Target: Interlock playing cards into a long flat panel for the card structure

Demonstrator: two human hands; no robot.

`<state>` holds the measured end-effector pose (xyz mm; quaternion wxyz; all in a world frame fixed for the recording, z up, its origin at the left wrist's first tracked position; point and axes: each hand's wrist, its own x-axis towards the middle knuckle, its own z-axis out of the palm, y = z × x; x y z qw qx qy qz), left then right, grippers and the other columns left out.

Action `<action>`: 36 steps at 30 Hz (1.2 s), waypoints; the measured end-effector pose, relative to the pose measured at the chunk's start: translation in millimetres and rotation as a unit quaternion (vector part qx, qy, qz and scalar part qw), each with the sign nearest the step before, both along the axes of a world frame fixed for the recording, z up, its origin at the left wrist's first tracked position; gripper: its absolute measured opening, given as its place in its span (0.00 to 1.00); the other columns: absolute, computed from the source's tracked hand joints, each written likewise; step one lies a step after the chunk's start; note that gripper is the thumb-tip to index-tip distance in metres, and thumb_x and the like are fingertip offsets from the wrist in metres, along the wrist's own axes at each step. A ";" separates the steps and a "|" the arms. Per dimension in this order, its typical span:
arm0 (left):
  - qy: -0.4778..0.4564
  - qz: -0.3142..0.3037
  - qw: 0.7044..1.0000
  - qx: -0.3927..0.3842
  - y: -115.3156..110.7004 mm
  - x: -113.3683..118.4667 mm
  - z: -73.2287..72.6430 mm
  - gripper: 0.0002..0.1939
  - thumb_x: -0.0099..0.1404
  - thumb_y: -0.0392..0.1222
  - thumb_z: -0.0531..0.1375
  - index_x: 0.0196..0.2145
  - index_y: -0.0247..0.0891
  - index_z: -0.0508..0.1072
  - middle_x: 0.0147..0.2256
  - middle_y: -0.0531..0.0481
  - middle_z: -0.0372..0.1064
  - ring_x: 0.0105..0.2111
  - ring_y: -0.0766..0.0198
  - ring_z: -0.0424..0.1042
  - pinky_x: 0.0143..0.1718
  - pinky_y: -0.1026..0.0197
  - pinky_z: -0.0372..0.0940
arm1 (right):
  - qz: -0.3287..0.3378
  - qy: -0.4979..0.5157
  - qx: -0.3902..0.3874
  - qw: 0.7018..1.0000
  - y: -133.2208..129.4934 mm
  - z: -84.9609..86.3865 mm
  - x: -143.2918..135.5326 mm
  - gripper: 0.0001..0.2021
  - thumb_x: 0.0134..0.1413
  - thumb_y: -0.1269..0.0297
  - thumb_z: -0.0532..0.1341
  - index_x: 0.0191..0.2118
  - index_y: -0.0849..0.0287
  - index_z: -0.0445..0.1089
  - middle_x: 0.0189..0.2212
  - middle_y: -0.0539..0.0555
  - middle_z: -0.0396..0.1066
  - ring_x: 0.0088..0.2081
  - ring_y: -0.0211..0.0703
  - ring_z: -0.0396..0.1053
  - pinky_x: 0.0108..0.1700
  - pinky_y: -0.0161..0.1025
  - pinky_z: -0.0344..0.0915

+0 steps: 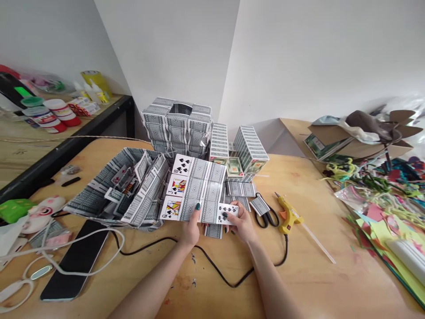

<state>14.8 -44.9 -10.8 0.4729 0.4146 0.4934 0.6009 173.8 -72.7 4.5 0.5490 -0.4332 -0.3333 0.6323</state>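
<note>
A panel of joined playing cards (196,188) is held up over the table, mostly patterned backs, with a ten, jack and queen of spades face up along its left side. My left hand (191,226) grips its lower edge with the thumb on top. A face-up spade card (225,212) at the panel's lower right corner is pinched in my right hand (242,221). Loose cards (237,189) lie behind and below the panel. To the left stands an open box made of cards (99,188), with more cards inside.
Behind are a built card structure (177,126) and stacked card packs (250,148). Black scissors (267,217), a yellow glue gun (288,215) and its black cable lie right of my hands. A black phone (75,261) and white cable lie left; craft scraps (392,221) are far right.
</note>
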 end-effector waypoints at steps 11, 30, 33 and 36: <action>0.036 0.078 0.996 -0.011 -13.8 -23.6 8.7 0.25 0.59 0.54 0.56 0.49 0.34 0.67 0.42 0.42 0.70 0.46 0.54 0.68 0.51 0.53 0.60 | 0.052 0.016 -0.063 0.997 -4.4 -0.5 -1.9 0.18 0.38 0.60 0.68 0.31 0.60 0.60 0.15 0.46 0.68 0.14 0.38 0.67 0.12 0.29 0.61; 0.184 0.079 0.979 0.033 -13.9 -32.5 -9.9 0.29 0.60 0.56 0.53 0.53 0.33 0.63 0.54 0.37 0.59 0.59 0.53 0.51 0.60 0.54 0.45 | 0.070 -0.027 -0.024 0.997 -6.1 1.4 -3.3 0.15 0.46 0.57 0.64 0.30 0.58 0.57 0.13 0.46 0.68 0.14 0.38 0.67 0.14 0.29 0.61; 0.186 0.067 0.979 0.047 -11.9 -31.4 -9.9 0.28 0.61 0.55 0.53 0.53 0.33 0.63 0.54 0.37 0.60 0.59 0.53 0.51 0.60 0.53 0.45 | 0.091 -0.023 -0.019 0.995 -4.7 2.3 -0.4 0.15 0.46 0.58 0.64 0.29 0.57 0.56 0.12 0.45 0.67 0.12 0.36 0.65 0.11 0.27 0.55; 0.188 0.064 0.979 0.047 -11.5 -31.0 -9.0 0.28 0.61 0.55 0.53 0.53 0.33 0.64 0.53 0.36 0.60 0.59 0.53 0.51 0.60 0.53 0.45 | 0.082 -0.022 -0.022 0.996 -3.9 0.7 -1.2 0.14 0.46 0.58 0.64 0.29 0.57 0.56 0.12 0.44 0.66 0.11 0.35 0.63 0.11 0.27 0.53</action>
